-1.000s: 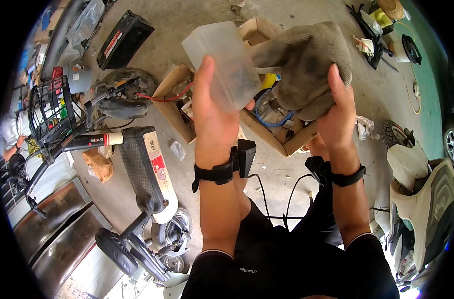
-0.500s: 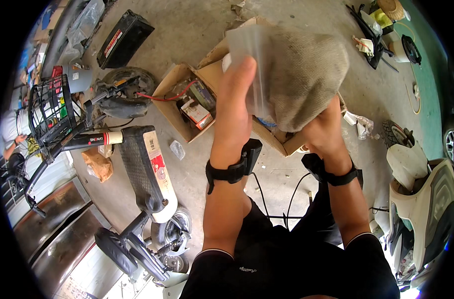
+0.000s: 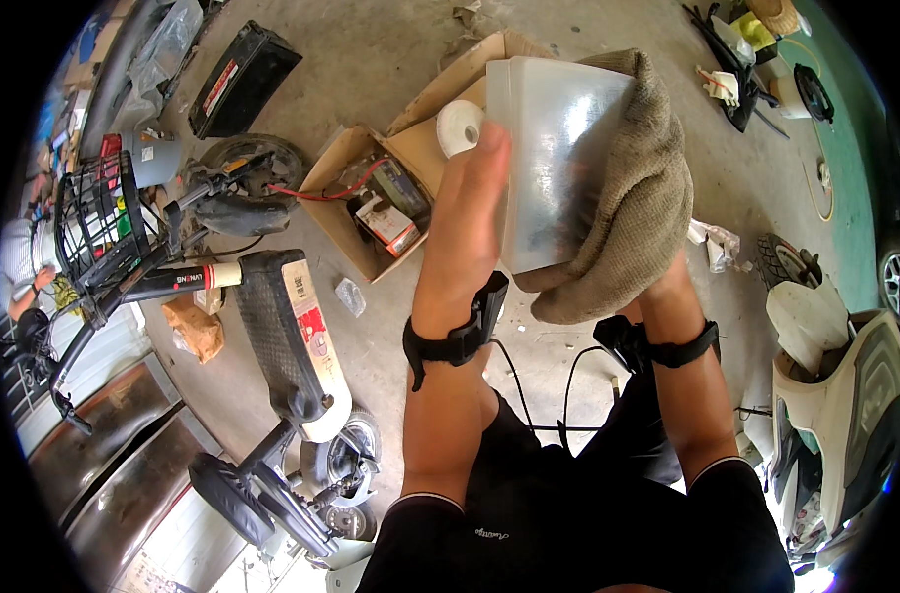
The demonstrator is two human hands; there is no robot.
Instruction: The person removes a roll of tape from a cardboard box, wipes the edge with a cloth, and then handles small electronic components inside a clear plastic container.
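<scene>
A clear plastic box (image 3: 558, 148) is held up in front of me, over the cardboard boxes. My left hand (image 3: 470, 188) grips its left side, thumb along the edge and the other fingers hidden behind it. A brown-grey cloth (image 3: 638, 188) is draped over the box's right side and bunched along its lower right corner. My right hand (image 3: 665, 282) is mostly covered by this cloth and presses it against the box; its fingers are out of sight.
An open cardboard box (image 3: 366, 163) holds a small carton and a red cable. Beside it, a white roll (image 3: 460, 128) sits in another cardboard box. A scooter deck (image 3: 282, 336) lies to the left, a black battery (image 3: 247, 79) beyond. White scooter bodywork (image 3: 835, 395) stands at right.
The cloth has slid right and down, uncovering much of the clear box's face. The white roll behind now shows more. My left hand has barely moved.
</scene>
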